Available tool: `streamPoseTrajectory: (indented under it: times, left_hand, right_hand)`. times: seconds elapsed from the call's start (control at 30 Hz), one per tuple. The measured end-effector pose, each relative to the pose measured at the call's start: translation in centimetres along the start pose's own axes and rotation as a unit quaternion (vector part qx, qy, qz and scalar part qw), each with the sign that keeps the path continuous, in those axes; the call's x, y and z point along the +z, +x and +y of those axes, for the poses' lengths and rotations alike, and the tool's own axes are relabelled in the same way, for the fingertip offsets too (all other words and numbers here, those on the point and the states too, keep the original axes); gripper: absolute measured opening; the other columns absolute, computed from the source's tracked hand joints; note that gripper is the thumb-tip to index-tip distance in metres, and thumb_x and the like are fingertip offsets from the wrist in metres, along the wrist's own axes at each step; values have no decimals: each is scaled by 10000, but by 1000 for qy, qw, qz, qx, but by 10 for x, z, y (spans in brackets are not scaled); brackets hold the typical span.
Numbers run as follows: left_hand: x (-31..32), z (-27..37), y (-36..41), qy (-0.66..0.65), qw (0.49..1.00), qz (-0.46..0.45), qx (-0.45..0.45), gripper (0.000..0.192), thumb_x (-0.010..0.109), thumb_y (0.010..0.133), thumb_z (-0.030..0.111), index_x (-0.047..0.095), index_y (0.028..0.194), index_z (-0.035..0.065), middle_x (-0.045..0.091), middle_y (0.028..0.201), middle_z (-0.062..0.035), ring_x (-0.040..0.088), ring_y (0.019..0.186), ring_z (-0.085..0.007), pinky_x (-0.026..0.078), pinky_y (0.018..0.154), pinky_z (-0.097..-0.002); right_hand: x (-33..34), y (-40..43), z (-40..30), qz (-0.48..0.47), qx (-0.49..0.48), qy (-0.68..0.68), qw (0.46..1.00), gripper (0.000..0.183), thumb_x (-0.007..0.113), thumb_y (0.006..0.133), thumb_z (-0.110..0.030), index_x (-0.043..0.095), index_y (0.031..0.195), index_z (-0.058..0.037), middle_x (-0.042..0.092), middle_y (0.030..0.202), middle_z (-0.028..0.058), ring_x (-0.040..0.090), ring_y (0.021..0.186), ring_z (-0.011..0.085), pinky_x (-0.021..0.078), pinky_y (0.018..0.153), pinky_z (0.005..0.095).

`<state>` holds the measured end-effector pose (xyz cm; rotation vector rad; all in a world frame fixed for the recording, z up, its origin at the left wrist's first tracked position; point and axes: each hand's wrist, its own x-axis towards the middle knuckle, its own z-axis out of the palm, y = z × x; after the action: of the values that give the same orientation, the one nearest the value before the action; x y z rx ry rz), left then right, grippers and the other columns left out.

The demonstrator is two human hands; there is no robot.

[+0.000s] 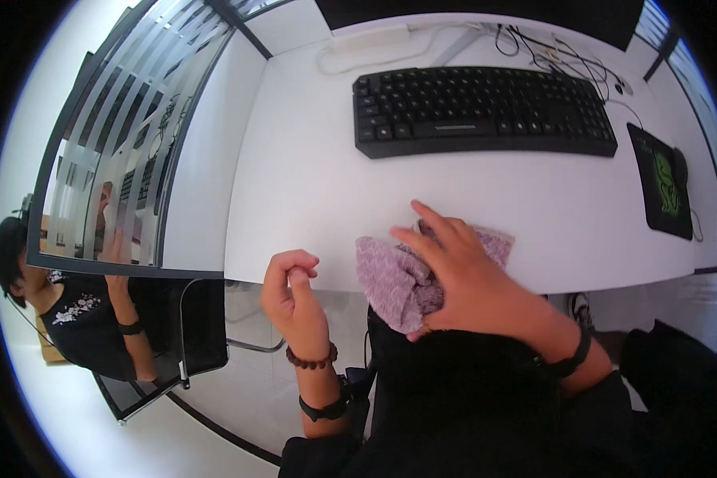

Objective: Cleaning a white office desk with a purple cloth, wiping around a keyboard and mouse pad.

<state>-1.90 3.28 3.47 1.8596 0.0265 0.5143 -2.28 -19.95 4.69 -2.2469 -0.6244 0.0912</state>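
Observation:
A mauve, mottled cloth [388, 275] lies crumpled at the front edge of the white desk [310, 179], with part of it overhanging that edge. My right hand [466, 275] is on the cloth from the right, its upper two fingers spread and extended over the folds. The bunched fabric sits against the palm, and the thumb's tip is partly hidden at the cloth's lower end. To the left of the cloth and apart from it, my left hand [296, 293] is raised near the desk edge. Its fingers are curled against the thumb, with nothing seen in them.
Behind the cloth stands a black keyboard [484, 110]. A mouse pad [663, 182] with a green emblem and a dark mouse lie at the right. Tangled cables [549, 57] run along the back. A striped glass partition [125, 131] borders the left; a person [89, 316] sits beyond it.

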Motion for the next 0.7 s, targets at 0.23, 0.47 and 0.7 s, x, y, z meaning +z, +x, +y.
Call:
streamPoseTrajectory:
  times: [0.23, 0.47, 0.7]
  left_hand:
    - [-3, 26, -42, 73, 987, -90, 111, 117, 591, 777, 2, 621, 889, 11, 629, 891, -126, 575, 752, -241, 472, 727, -316]
    - [33, 24, -60, 306, 877, -328, 169, 667, 872, 656, 181, 562, 1238, 78, 497, 1275, -123, 479, 1084, -293, 402, 942, -426]
    - [44, 16, -62, 309, 869, -293, 251, 456, 779, 695, 51, 647, 1129, 101, 594, 1176, -84, 558, 999, -263, 440, 872, -379]
  right_hand:
    - [-56, -54, 36, 16, 45, 106, 993, 612, 772, 809, -323, 568, 1349, -118, 599, 1313, 125, 549, 1193, 305, 382, 1056, 440]
    - [-36, -69, 58, 92, -21, -115, 989, 268, 674, 871, -169, 695, 1124, -82, 612, 1316, 81, 543, 1251, 257, 367, 1089, 461]
    - [-34, -64, 55, 138, 9, -193, 971, 248, 648, 883, -138, 713, 1117, -87, 509, 1417, 155, 444, 1336, 331, 317, 1127, 495]
